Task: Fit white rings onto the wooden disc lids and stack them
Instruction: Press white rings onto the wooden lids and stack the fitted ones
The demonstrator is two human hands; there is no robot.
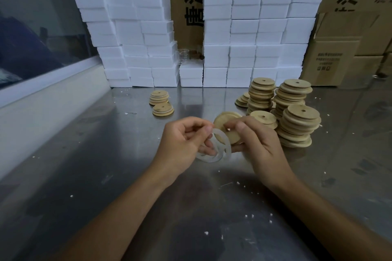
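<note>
My left hand (pixel 182 142) pinches translucent white rings (pixel 220 148) above the middle of the metal table (pixel 106 165). My right hand (pixel 256 144) grips a wooden disc lid (pixel 230 133), held tilted right beside the rings. Tall stacks of bare wooden lids (pixel 297 121) stand to the right. Two short stacks of lids (pixel 160 101) with white rings fitted sit at the back centre-left.
White foam boxes (pixel 244 34) are piled in a wall along the back of the table. Cardboard cartons (pixel 339 55) stand behind and to the right. A window (pixel 38 27) runs along the left. Small white crumbs lie scattered on the tabletop.
</note>
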